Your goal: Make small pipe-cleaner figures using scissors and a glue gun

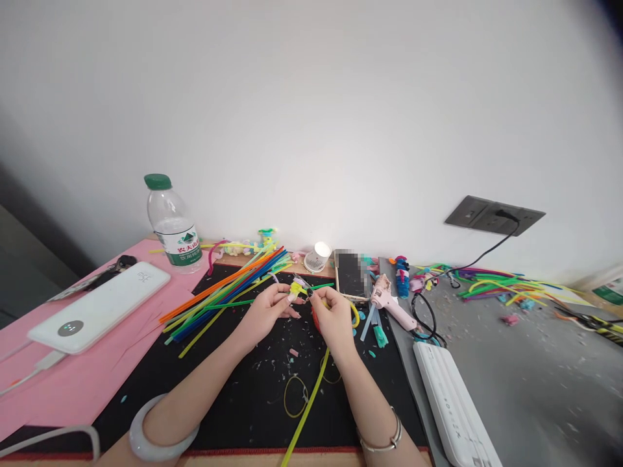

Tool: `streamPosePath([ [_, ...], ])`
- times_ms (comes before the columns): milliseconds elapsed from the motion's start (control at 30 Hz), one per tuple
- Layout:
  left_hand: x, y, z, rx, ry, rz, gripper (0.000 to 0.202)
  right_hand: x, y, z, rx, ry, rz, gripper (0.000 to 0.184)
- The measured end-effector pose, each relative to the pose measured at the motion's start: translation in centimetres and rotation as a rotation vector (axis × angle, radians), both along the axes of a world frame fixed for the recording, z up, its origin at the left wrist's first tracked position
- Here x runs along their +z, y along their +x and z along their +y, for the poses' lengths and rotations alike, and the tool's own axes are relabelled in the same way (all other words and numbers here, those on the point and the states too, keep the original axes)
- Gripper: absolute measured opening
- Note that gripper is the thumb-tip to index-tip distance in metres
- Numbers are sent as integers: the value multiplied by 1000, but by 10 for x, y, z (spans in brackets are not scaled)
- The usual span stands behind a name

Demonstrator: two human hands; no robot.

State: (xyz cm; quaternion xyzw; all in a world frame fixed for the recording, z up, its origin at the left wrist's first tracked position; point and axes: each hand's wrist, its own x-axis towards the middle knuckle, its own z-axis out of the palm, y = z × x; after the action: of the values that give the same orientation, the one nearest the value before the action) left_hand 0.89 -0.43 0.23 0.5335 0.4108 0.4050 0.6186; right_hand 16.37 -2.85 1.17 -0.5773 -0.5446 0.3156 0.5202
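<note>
Over a black mat [228, 389] my two hands meet at the middle of the desk. My left hand [268, 314] pinches a small yellow and white craft piece [296, 290] made of fuzzy sticks. My right hand [333, 318] is closed on the other end of that piece, and a long yellow-green fuzzy stick [307, 407] runs from under it down to the near edge. A pale bangle sits on my left wrist and a thin metal bracelet on the right.
A bundle of coloured fuzzy sticks [226, 289] lies left of the hands. Behind stand a water bottle [174, 223], a small lit lamp [318, 255] and a phone [351, 275]. A pink glue gun [392, 305], white power banks [97, 306] [452, 405] and more sticks [501, 283] lie around.
</note>
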Motion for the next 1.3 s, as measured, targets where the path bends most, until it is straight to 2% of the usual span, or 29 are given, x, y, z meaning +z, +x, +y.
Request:
streamPosePath([
  [133, 1, 1, 0, -4, -8, -26, 39, 1, -2, 0, 35, -19, -11, 24],
  [567, 6, 0, -2, 9, -74, -97, 43, -3, 2, 4, -28, -27, -45, 27],
  [767, 6, -1, -2, 8, -95, -126, 42, -3, 4, 4, 5, -13, 41, 27],
  [933, 4, 0, -2, -18, -82, -104, 42, 0, 2, 2, 63, -27, 62, 28],
  [1300, 8, 2, -5, -22, -86, -84, 40, -2, 2, 4, 50, -43, 26, 24],
])
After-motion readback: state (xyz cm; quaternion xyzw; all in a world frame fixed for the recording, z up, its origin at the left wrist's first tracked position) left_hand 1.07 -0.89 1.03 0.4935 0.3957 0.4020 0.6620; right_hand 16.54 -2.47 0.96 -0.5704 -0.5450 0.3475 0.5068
